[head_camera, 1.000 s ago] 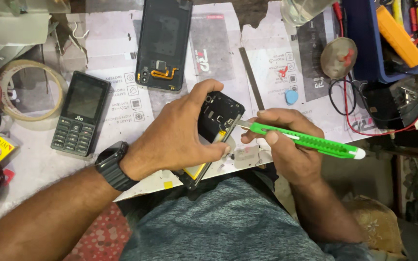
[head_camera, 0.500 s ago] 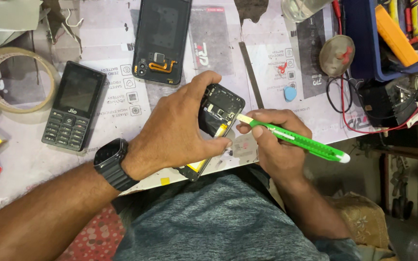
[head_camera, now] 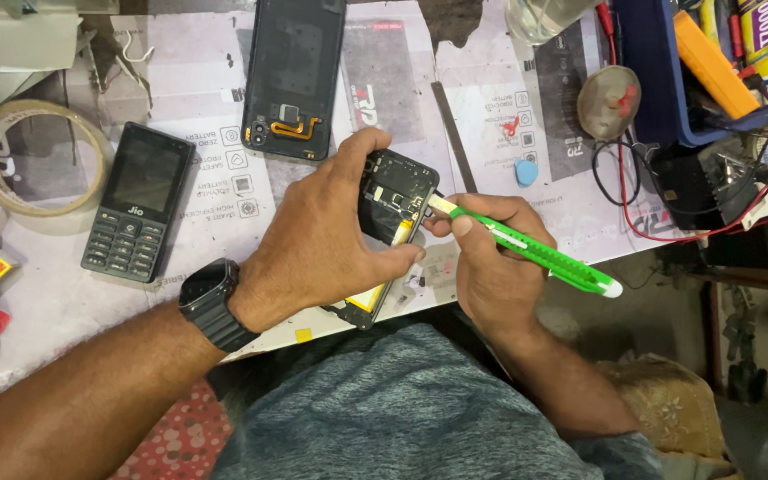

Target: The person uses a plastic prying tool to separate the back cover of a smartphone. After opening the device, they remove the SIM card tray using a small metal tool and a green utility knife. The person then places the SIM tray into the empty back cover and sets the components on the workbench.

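Knife tip nearer opened phone — circuitry bare.

Tabletop is covered w/ printed paper sheets, lit evenly. Dim floor is seen at right, below the tabletop edge.

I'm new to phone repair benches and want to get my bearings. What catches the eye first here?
At centre, the left hand grips an opened smartphone with its circuit board bare, while the right hand sets a bright green utility knife against its edge. On the table behind lie a detached back cover and, at left, a keypad phone.
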